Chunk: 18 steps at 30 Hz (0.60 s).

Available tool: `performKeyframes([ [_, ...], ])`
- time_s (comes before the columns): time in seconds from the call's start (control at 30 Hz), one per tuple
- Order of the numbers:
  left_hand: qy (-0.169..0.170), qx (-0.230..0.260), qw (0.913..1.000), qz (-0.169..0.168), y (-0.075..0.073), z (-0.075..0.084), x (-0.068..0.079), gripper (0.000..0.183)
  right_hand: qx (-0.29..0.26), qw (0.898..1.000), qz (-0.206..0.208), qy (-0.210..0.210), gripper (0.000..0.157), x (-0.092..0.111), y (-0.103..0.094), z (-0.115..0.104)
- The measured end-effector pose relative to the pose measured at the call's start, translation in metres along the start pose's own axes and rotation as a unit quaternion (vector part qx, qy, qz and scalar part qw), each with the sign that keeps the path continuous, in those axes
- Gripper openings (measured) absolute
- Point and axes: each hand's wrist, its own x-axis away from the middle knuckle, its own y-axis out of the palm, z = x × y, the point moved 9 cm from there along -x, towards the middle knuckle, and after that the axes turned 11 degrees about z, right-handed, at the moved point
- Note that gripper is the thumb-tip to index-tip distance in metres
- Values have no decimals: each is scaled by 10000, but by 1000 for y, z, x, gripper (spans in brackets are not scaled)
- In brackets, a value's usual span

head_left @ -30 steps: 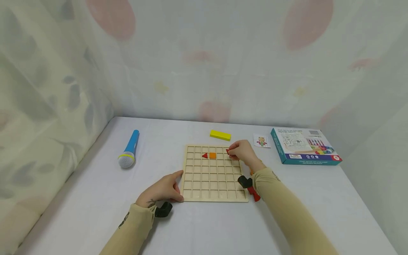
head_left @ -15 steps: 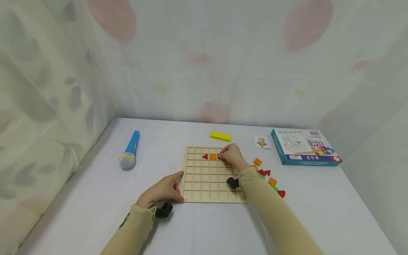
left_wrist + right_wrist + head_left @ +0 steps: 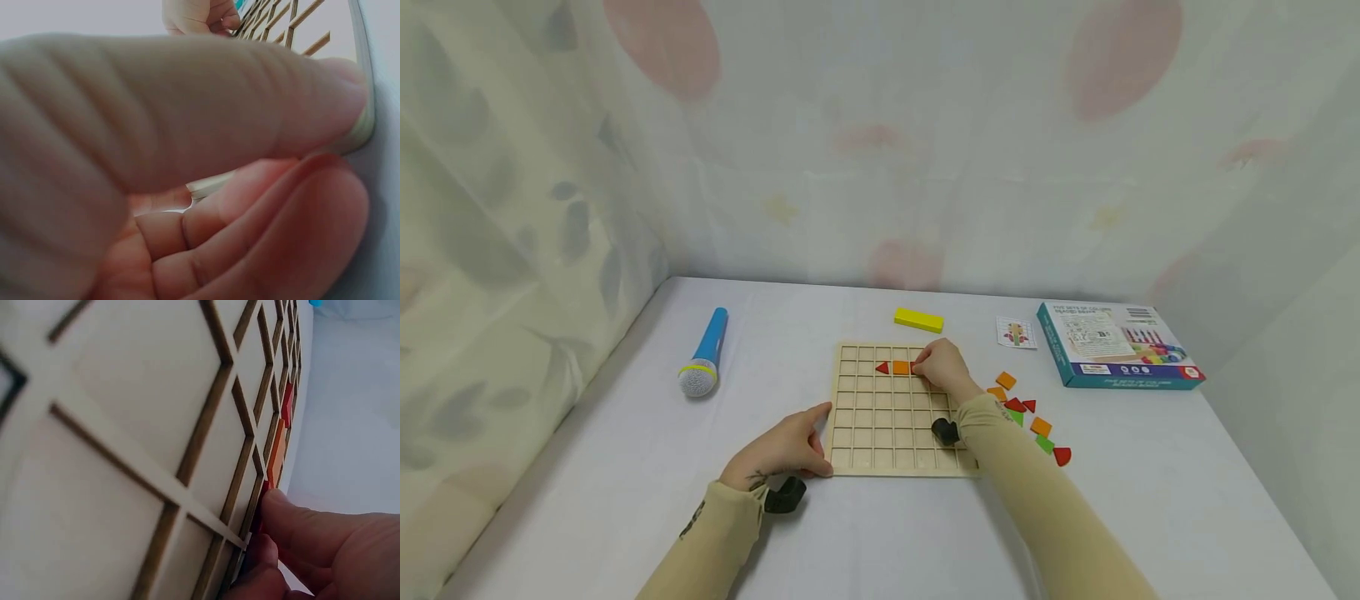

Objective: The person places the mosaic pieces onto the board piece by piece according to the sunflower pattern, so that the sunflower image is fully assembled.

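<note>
A wooden grid board (image 3: 874, 417) lies flat on the table, with a red triangle (image 3: 882, 367) and an orange square tile (image 3: 900, 367) side by side in its second row from the back. My right hand (image 3: 945, 367) pinches a small red tile (image 3: 265, 486) at the cell just right of the orange square; the fingers cover most of it. At the board's left edge, my left hand (image 3: 782, 446) holds the near corner, its thumb (image 3: 300, 103) over the corner in the left wrist view and other fingers curled beside it.
Loose orange, green and red tiles (image 3: 1041, 427) are scattered right of the board. Behind them lie a pattern card (image 3: 1017, 332) and a boxed set (image 3: 1120, 346). A yellow block (image 3: 919, 319) sits beyond the board, and a blue toy microphone (image 3: 705, 354) lies to the left.
My right hand has moved left along the board with the red tile, from the right side to beside the orange square, uncovering the loose tiles. My left hand has stayed put.
</note>
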Motion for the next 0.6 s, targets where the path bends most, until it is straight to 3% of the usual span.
performKeyframes([
  [0.13, 16, -47, 10000, -35, 1, -1, 0, 105, 205, 9998, 10, -34, 12, 2, -10, -2],
  [0.3, 34, -98, 9999, -71, 2, -1, -2, 104, 676, 9971, 30, -347, 17, 3, -45, 4],
  [0.47, 41, -185, 9998, -52, 1, -3, -2, 104, 1228, 9916, -230, -323, 22, 10, -75, 34],
  [0.6, -2, -182, 9998, -61, 0, -5, -1, 104, 1418, 9878, -634, 53, 24, 23, -82, 66],
])
